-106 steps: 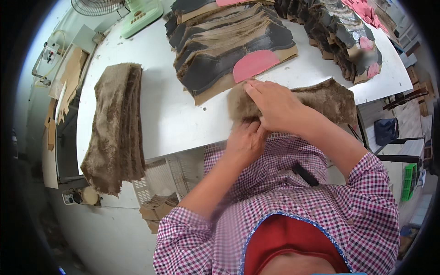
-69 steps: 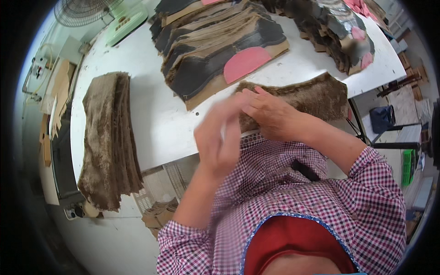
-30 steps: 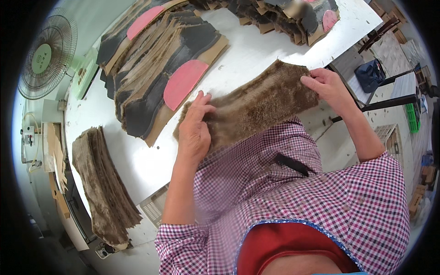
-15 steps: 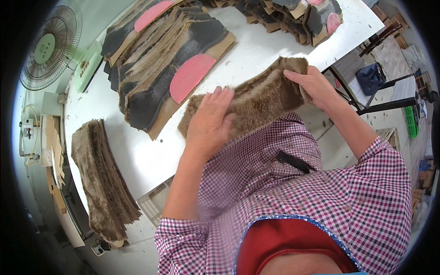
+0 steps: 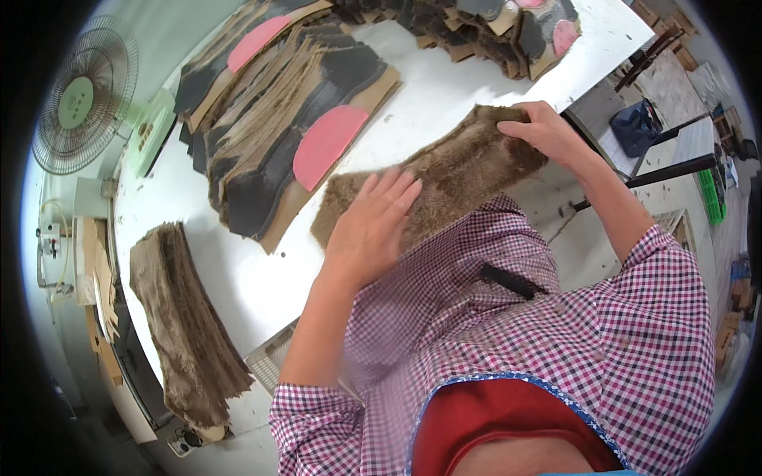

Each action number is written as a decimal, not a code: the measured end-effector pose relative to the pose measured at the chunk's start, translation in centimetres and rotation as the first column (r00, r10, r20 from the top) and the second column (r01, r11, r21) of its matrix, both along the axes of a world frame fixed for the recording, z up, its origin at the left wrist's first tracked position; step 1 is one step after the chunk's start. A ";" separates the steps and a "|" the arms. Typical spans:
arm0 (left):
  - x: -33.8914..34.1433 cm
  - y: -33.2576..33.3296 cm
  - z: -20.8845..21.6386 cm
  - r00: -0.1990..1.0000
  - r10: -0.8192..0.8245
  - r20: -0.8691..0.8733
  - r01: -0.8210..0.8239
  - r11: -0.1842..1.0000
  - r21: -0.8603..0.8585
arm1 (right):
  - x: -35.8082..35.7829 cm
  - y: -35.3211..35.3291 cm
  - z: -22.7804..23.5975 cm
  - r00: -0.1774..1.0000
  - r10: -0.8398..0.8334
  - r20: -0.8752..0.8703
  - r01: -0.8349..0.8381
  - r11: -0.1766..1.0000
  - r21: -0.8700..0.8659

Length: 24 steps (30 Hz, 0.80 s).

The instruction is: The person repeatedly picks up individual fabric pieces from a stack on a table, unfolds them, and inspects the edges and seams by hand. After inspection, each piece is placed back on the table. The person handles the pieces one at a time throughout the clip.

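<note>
A brown fur piece (image 5: 468, 170) with a long pile lies across the near edge of the table, its lower side at my lap. My left hand (image 5: 373, 218) rests flat on its left part, the fingers stretched out. At the far right end, my right hand (image 5: 548, 135) pinches the edge, thumb on top and fingers underneath. To the left, a stack of similar brown fur pieces (image 5: 186, 317) hangs partly over the table's edge. Beyond my left hand lies a layered pile of dark-backed pieces (image 5: 270, 174), with a pink half-round patch (image 5: 329, 147) on the top one.
The white table (image 5: 262, 293) carries more dark-backed pieces (image 5: 468, 40) at the far side. A wire fan (image 5: 77, 101) stands at the left wall beside a pale green tray (image 5: 155, 131). At right are a dark blue bag (image 5: 635, 128) and a green crate (image 5: 710, 197).
The fur piece lies flatter and wider now; before, its upper edge was rolled up. My left hand has slid slightly right, and my right hand has moved a little up and outward.
</note>
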State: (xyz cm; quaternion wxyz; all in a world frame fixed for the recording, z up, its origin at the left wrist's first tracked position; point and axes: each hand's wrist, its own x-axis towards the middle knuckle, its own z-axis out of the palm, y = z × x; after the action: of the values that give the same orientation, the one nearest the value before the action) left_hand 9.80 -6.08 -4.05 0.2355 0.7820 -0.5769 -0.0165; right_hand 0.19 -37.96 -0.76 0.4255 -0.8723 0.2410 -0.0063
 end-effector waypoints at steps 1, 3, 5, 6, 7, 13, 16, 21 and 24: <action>-0.1 0.0 0.2 1.000 0.000 0.010 -0.001 1.000 0.021 | 0.2 0.2 0.5 1.000 0.011 0.006 -0.011 0.998 -0.065; -0.2 -0.1 0.5 1.000 -0.006 -0.007 0.006 1.000 0.031 | 0.3 0.1 1.1 0.999 0.034 0.000 -0.034 0.999 -0.013; -0.2 0.0 0.7 0.998 -0.011 -0.065 0.012 1.000 0.015 | 0.9 -0.7 -0.5 0.994 0.086 0.071 -0.082 0.995 -0.062; -0.1 -0.2 0.9 0.997 -0.024 -0.072 0.022 1.000 -0.019 | 0.8 -0.5 -0.7 0.992 0.092 0.088 -0.086 0.994 -0.072; -0.2 -0.6 1.3 0.987 0.036 -0.159 -0.037 0.999 -0.001 | 0.8 -0.4 -1.0 0.986 0.099 0.133 -0.085 0.990 -0.109; -2.0 -4.2 1.9 0.958 0.276 -0.071 -0.269 0.958 0.099 | 0.8 0.6 -2.7 0.898 0.221 0.380 -0.017 0.881 -0.474; -2.1 -4.1 0.7 0.969 0.243 0.030 -0.244 0.970 0.008 | 1.2 0.1 -2.8 0.869 0.286 0.404 -0.037 0.852 -0.523; -2.1 -4.1 0.5 0.973 0.223 0.057 -0.224 0.975 0.002 | 1.1 -0.5 -4.0 0.874 0.286 0.393 -0.034 0.843 -0.537; -2.3 -4.1 0.3 0.972 0.186 0.144 -0.189 0.982 0.013 | 0.9 -0.2 -3.4 0.892 0.259 0.370 -0.041 0.862 -0.505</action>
State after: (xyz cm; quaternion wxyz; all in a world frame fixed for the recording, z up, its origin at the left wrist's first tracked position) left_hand 7.49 -10.16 -3.76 0.1839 0.8352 -0.5155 0.0540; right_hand 1.05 -38.17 -4.13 0.2349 -0.9441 0.0627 -0.2226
